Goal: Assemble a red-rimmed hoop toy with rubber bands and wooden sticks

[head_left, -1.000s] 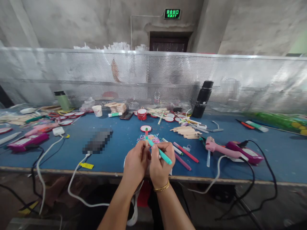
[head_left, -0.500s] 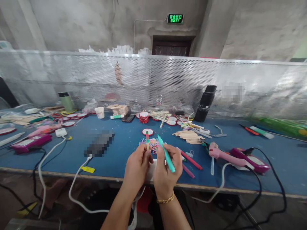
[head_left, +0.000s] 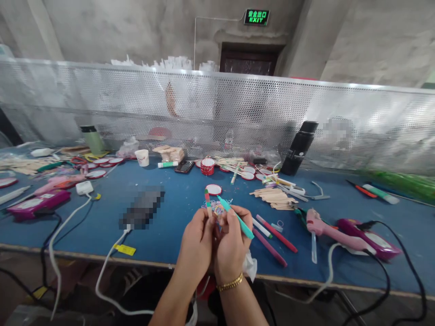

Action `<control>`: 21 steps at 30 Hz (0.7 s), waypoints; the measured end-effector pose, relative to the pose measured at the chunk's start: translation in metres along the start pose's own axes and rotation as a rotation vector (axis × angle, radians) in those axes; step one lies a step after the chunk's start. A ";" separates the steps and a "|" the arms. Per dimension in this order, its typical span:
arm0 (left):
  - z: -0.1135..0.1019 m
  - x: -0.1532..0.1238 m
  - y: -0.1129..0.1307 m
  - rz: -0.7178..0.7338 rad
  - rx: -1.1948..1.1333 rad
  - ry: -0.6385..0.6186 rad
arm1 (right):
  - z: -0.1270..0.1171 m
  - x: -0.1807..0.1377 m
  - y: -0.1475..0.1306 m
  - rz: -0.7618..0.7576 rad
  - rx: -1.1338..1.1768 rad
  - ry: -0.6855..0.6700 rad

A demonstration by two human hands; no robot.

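My left hand (head_left: 198,242) is closed around a small wooden stick (head_left: 207,202) with red and green colouring, held upright. My right hand (head_left: 232,242), with a gold bracelet at the wrist, grips a teal marker (head_left: 236,217) that slants up to the left, its tip near the stick. Both hands are pressed together above the front edge of the blue table (head_left: 170,217). A heap of small coloured rubber bands (head_left: 217,207) lies just behind them.
Red and pink markers (head_left: 277,233), a pile of wooden sticks (head_left: 275,198), a pink glue gun (head_left: 324,228) with cord, a black bottle (head_left: 299,147), round red-rimmed discs (head_left: 214,189) and a white cable (head_left: 102,258) lie around. A perforated metal screen (head_left: 238,113) closes the back.
My right hand has closed back in against the left, and the marker tip has come nearer the stick. The view has shifted slightly left and down.
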State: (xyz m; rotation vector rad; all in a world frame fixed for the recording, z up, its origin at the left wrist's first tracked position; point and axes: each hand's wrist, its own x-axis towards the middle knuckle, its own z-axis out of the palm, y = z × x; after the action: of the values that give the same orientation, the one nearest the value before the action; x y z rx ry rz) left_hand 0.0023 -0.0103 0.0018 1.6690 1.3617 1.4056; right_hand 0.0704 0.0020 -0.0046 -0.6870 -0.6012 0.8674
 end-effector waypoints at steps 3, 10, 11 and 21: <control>-0.003 0.003 0.004 -0.006 -0.023 0.000 | -0.001 -0.001 0.005 -0.027 0.052 0.016; 0.002 0.011 0.008 0.024 -0.039 -0.002 | -0.005 0.003 0.008 -0.028 0.048 0.068; 0.003 0.013 0.007 0.023 -0.039 -0.010 | -0.006 0.004 0.007 -0.029 0.051 0.071; 0.003 0.012 -0.008 0.077 0.024 -0.096 | -0.005 -0.002 -0.005 -0.075 0.012 -0.020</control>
State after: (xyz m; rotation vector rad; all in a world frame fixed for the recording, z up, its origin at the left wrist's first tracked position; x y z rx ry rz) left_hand 0.0018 0.0041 -0.0016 1.7980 1.2776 1.3377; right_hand 0.0752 -0.0038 -0.0049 -0.6416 -0.6352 0.8084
